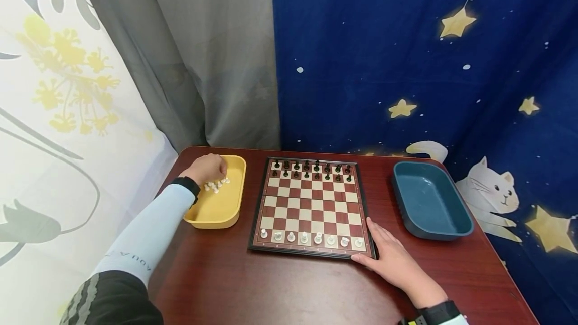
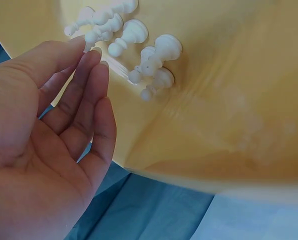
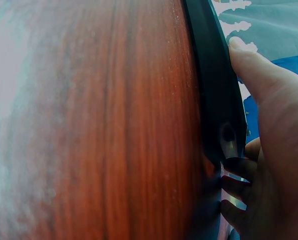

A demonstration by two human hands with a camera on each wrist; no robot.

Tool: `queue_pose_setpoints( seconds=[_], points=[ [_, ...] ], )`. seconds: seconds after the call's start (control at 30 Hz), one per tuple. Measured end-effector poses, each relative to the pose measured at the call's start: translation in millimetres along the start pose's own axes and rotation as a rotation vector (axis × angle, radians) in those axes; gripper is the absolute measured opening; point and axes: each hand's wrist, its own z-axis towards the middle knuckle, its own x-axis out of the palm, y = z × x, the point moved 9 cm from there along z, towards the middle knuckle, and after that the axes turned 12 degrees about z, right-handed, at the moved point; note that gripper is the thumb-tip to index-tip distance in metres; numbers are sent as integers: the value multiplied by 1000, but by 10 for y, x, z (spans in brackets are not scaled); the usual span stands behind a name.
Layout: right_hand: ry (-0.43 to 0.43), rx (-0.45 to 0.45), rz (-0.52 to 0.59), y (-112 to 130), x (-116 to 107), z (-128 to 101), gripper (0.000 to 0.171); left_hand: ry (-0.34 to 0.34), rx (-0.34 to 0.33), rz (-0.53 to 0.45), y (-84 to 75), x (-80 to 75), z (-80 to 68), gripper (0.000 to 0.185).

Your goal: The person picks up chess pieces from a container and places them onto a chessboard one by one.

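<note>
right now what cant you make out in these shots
- Head view: left hand covers part of the white pieces in the yellow tray; count too small to tell.
- Left wrist view: pieces cut off by the top edge.
- Right wrist view: right hand against the chessboard edge; squares hidden.

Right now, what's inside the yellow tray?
Small white chess pieces lie loose on the floor of the yellow tray, at its far end. The left hand reaches in above them and hides that far corner in the head view.

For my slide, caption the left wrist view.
Open left hand reaching toward white chess pieces lying in a yellow tray.
</note>
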Motion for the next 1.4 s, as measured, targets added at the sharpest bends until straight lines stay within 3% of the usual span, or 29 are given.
queue_pose_setpoints(
  seconds=[0.4, 0.53, 0.73, 0.8, 1.03, 1.4],
  points=[
    [13, 9, 5, 1, 21, -1, 122, 16, -19, 22, 37, 42, -16, 35],
    [14, 11, 6, 4, 19, -6, 123, -9, -28, 29, 46, -48, -56, 32],
    [19, 16, 4, -6, 20, -8, 123, -67, -66, 7, 31, -240, -186, 3],
    [20, 17, 3, -6, 19, -8, 123, -81, -67, -10, -5, -294, -243, 5],
    [16, 13, 9, 8, 6, -14, 122, -184, -15, -52, -279, -458, -485, 12],
    [17, 13, 4, 5, 13, 0, 123, -267, 138, -22, -945, -513, -740, 8]
  ],
)
